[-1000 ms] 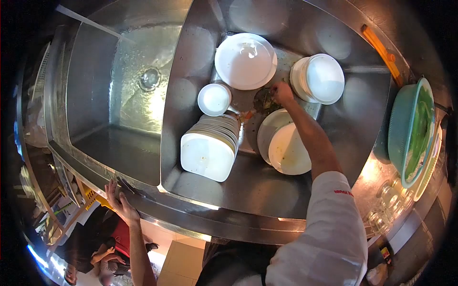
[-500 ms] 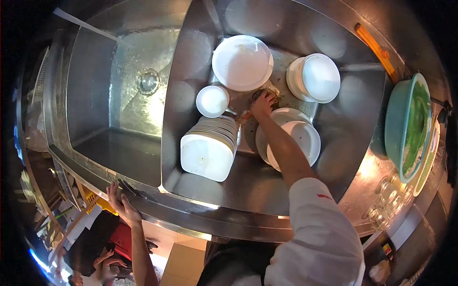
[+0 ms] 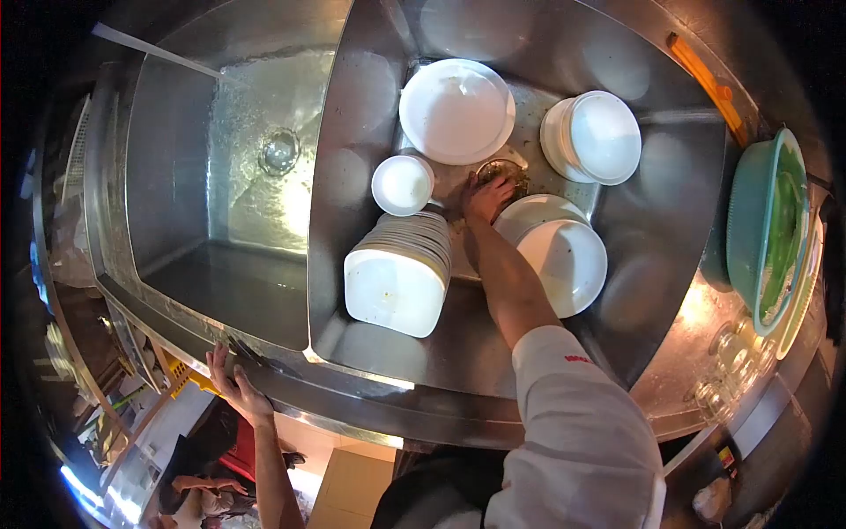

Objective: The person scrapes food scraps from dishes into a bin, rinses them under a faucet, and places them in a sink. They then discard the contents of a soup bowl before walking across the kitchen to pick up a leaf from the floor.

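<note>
My right hand (image 3: 485,196) reaches deep into the right steel sink basin (image 3: 652,220), fingers curled over food scraps at the drain strainer (image 3: 504,171); whether it holds any I cannot tell. Round white plates (image 3: 564,251) lie just right of my forearm. A tilted stack of square white plates (image 3: 398,269) leans at its left. My left hand (image 3: 233,381) rests open on the sink's front rim (image 3: 352,397).
A large white plate (image 3: 456,110), a small white bowl (image 3: 402,184) and a stack of white bowls (image 3: 597,138) ring the drain. The left basin (image 3: 256,167) is wet, with its own drain. A green basin (image 3: 768,234) and glasses (image 3: 727,370) stand at the right.
My right hand has swept left from beside the bowl stack to the drain strainer and pressed down on the scraps. The left hand has stayed on the rim.
</note>
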Demonstrator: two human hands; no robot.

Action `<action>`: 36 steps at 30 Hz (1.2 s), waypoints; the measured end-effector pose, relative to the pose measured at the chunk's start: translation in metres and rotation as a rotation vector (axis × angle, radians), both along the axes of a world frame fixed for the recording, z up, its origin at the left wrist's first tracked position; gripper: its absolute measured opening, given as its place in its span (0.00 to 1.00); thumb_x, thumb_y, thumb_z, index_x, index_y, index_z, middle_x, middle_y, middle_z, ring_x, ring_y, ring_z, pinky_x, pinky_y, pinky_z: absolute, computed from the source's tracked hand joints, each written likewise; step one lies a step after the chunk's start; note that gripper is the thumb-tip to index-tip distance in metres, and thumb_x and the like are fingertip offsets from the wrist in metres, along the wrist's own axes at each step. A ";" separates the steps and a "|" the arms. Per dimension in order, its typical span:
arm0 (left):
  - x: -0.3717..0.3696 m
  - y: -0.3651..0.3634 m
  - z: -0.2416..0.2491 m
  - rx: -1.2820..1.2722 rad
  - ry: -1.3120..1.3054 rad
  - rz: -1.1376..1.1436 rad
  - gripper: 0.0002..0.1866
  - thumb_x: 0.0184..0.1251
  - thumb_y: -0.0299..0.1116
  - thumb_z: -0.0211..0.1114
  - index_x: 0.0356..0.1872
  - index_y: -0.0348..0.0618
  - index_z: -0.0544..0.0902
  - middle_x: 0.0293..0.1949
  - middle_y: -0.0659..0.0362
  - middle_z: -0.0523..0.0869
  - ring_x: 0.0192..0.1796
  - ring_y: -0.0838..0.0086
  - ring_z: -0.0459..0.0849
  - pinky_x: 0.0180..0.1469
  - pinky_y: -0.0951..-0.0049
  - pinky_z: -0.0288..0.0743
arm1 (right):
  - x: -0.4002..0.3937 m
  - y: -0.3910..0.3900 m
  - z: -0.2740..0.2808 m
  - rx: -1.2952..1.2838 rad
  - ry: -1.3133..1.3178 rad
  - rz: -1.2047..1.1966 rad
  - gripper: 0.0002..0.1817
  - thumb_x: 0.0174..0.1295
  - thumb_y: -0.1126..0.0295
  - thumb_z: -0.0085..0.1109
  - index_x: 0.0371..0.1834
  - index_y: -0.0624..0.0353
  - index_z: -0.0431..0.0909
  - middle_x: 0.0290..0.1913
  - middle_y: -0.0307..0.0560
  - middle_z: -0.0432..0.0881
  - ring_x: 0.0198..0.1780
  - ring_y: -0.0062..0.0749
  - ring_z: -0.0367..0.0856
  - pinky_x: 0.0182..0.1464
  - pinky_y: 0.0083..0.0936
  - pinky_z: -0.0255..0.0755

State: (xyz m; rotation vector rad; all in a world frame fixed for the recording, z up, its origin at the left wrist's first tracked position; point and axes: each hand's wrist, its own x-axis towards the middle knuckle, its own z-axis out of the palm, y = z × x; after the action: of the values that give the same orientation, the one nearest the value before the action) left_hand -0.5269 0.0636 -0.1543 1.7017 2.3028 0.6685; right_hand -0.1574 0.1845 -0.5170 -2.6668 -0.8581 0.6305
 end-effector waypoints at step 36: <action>-0.004 -0.001 -0.002 0.025 0.011 -0.078 0.16 0.57 0.29 0.46 0.47 0.36 0.73 0.51 0.55 0.73 0.63 0.60 0.57 0.64 0.60 0.45 | 0.064 0.029 -0.004 -0.140 0.417 0.032 0.17 0.43 0.72 0.59 0.38 0.67 0.71 0.45 0.63 0.71 0.40 0.55 0.74 0.41 0.39 0.71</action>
State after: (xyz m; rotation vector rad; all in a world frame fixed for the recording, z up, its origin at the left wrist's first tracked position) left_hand -0.5314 0.0622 -0.1561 1.7999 2.2315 0.6763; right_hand -0.0939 0.2139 -0.5211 -2.4985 -0.7592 1.2391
